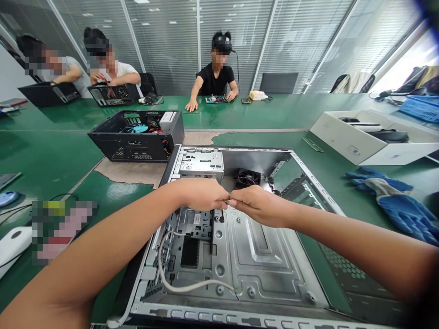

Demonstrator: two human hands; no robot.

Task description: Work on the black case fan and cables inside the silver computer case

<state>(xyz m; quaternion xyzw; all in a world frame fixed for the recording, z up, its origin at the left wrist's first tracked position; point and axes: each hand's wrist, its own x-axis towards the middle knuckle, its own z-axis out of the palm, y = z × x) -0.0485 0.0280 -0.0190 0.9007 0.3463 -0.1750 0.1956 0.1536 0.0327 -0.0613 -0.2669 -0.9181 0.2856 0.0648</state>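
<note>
An open computer case (274,256) lies on its side in front of me, its bare metal floor showing. Above its middle my left hand (202,194) and my right hand (257,204) meet, fingertips pinched together. Something small may be between them, but the fingers hide it. A black fan (247,177) sits at the far wall of the case, just behind my hands. The silver drive cage (200,163) fills the far left corner. A pale grey cable (181,289) curves loosely over the near left part of the case floor.
Beyond stands another black computer case (137,144). A white box (363,144) and blue work gloves (394,196) lie to the right. A blue mouse (8,198) rests at far left. Across the green table (274,109), several people work; one in black (214,77) handles a circuit board (216,99).
</note>
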